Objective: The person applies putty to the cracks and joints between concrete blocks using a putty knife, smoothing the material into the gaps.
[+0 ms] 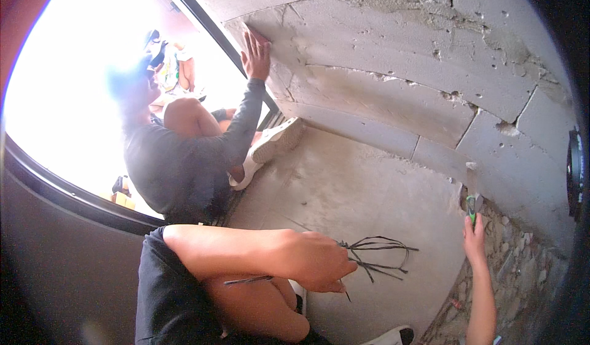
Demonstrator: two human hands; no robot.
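My left hand [322,262] is closed around a bundle of thin dark wires [384,245]. Their looped and loose ends spread out to the right of the fingers, and more strands stick out behind the wrist. That forearm lies across my bent leg [258,308]. Further right, my right hand [474,240] grips a green-handled putty knife [472,205], its thin blade pointing up toward the foot of the block wall [381,99]. Whether the blade touches the wall, I cannot tell.
A co-worker [184,160] in a dark long-sleeved top sits in the bright doorway at the left, one hand [256,56] against the wall. Broken rubble [510,277] lies at the lower right, beside the bare concrete floor [344,185]. A dark round object [574,173] is at the right rim.
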